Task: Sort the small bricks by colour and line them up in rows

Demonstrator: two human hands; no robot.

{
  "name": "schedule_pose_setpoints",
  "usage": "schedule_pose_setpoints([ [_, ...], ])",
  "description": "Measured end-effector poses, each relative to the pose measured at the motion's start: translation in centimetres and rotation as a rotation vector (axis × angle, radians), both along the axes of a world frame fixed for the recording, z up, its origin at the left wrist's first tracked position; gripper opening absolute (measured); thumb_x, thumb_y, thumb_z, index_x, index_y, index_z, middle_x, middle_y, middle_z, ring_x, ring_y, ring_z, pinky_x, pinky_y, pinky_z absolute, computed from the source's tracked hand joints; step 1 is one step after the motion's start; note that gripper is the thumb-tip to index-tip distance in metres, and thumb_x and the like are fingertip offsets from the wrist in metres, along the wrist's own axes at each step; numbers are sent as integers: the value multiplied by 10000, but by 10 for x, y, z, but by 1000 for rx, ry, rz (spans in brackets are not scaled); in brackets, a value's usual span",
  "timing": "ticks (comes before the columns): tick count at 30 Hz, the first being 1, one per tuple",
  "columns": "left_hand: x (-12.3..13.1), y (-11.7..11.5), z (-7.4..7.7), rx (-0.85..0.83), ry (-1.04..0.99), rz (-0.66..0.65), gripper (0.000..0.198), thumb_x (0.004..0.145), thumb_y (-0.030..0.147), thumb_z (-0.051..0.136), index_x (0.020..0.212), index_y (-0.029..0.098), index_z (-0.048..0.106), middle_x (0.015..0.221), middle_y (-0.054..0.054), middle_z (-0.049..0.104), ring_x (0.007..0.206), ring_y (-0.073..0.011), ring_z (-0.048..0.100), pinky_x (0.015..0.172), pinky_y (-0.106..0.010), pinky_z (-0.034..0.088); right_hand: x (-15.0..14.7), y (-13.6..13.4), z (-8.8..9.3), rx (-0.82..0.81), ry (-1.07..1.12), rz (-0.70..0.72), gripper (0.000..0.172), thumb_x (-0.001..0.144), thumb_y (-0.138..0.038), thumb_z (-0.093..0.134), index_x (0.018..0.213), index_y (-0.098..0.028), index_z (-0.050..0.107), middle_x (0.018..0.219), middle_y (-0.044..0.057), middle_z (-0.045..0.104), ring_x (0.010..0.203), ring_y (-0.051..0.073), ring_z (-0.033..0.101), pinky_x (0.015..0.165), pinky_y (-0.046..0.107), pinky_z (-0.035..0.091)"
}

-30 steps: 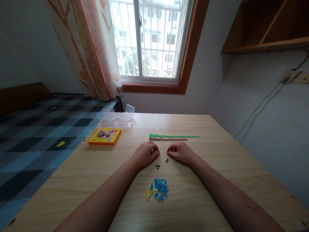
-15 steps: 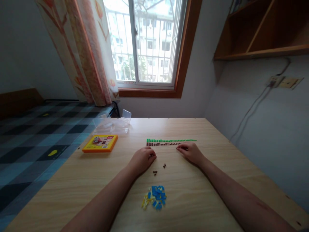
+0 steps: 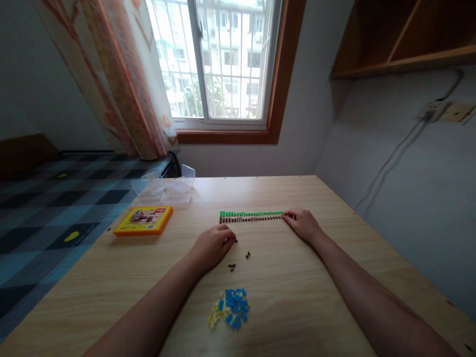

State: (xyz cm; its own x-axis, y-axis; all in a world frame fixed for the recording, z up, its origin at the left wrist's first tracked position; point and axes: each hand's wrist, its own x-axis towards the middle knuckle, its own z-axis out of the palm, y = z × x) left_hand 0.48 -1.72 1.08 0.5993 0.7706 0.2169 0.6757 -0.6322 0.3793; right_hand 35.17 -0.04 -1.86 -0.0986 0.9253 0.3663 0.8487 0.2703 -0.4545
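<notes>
Two long rows of small pieces, one green (image 3: 253,213) and one brown (image 3: 253,219), run side by side across the wooden table (image 3: 282,277). At the right end of the brown row, my right hand (image 3: 302,222) has its fingertips pinched; any piece between them is too small to make out. My left hand (image 3: 213,244) rests below the left end of the rows, fingers closed on a small brown piece (image 3: 236,241) at the fingertips. A few loose brown pieces (image 3: 248,255) lie between the hands, with several more (image 3: 232,267) nearer me.
A pile of blue and yellow pieces (image 3: 235,306) lies at the near middle. On the left are a yellow-orange box (image 3: 144,221) and clear plastic trays (image 3: 167,191). Beyond stand a checkered bed (image 3: 74,198) and a window.
My right hand has moved right and slightly away from me, to the end of the brown row. My left hand stays closed near the same spot. The camera view has shifted slightly.
</notes>
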Motion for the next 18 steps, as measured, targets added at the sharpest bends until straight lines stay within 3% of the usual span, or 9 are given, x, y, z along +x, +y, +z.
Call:
schedule_pose_setpoints([
  [18,1,-4,6,-14,-11,-3,195,932,270,555,963,229,744,986,-36,697,844,-168,645,764,-280,484,4,1,-1,-11,-41,8,214,910,-292,586,902,-230,791,950,51,775,902,228,699,833,326,514],
])
